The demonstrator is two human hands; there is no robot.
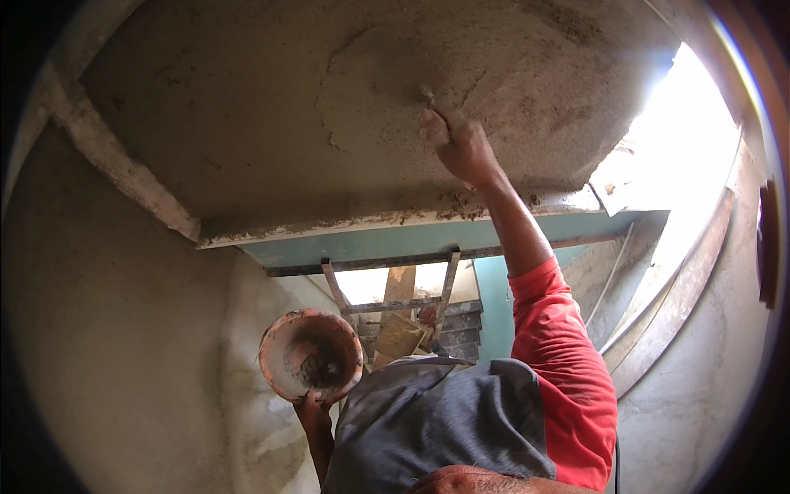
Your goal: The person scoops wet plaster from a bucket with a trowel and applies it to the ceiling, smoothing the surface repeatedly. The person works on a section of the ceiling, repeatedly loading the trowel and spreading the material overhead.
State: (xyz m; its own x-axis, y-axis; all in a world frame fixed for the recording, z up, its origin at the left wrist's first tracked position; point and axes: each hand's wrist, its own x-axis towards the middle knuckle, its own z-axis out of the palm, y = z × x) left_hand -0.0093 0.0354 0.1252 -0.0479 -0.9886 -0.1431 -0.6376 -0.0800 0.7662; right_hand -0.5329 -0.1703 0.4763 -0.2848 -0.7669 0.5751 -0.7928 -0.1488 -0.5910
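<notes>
My right hand [467, 154] is raised to a grey-brown plastered surface [247, 107] that spreads across the top of the view. Its fingers are closed round the handle of a trowel [427, 95], whose blade lies against the wet plaster and is hard to tell from it. Low on the left, my left hand [312, 409] grips the rim of an orange bowl [278, 362] from below. Some grey mortar [319, 370] sits in the bottom of the bowl, and its inner wall is smeared.
A pale ledge [362, 224] edges the plastered surface. Beyond it are a metal frame [395, 305], a wooden board [400, 284] and dark steps [461, 329]. Bare grey wall [123, 329] stands on the left. Bright light enters through an opening [683, 123] at the upper right.
</notes>
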